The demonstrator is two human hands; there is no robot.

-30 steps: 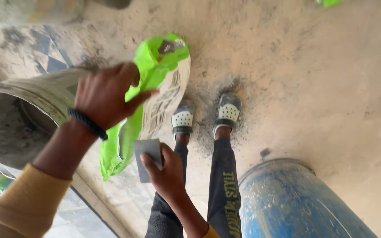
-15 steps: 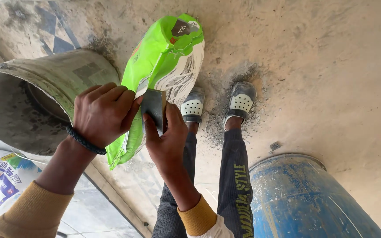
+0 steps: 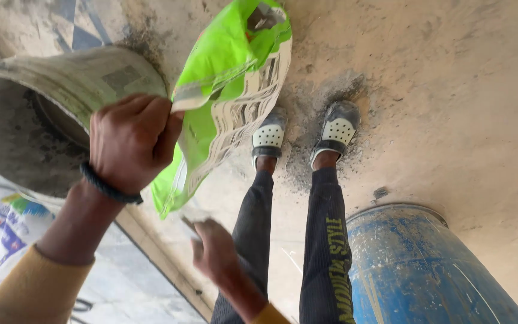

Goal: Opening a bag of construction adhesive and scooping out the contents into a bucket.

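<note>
Here the left hand point(image 3: 130, 141) is closed tight around the upper corner of a bright green and white printed bag point(image 3: 229, 102), fingers curled over the crumpled edge so the bag hangs from that grip. A dark band point(image 3: 110, 187) circles the wrist, and a mustard yellow sleeve point(image 3: 28, 288) covers the forearm below it. The bag slopes from that grip toward the top of the view, its green face turned up and its white printed side facing the feet.

The right hand point(image 3: 214, 249) sits lower, just beside the bag's lower green corner. It is blurred; its fingers seem loosely bent around a small pale flat thing, though whether it truly grips it I cannot tell.

Just behind the left hand lies a large grey bucket point(image 3: 49, 90), tilted on its side with its dusty open mouth toward the camera, its wall touching or nearly touching the bag. Past the bag stand two feet in grey and white perforated clogs point(image 3: 269, 137), on a patch of dark powder spread over the concrete floor point(image 3: 451, 90). Dark trousers point(image 3: 322, 240) run down from them. To the right of the legs stands a blue drum point(image 3: 415, 270), scuffed and streaked. At the lower left edge lies another printed sack point(image 3: 1, 228), blue and white.
</note>
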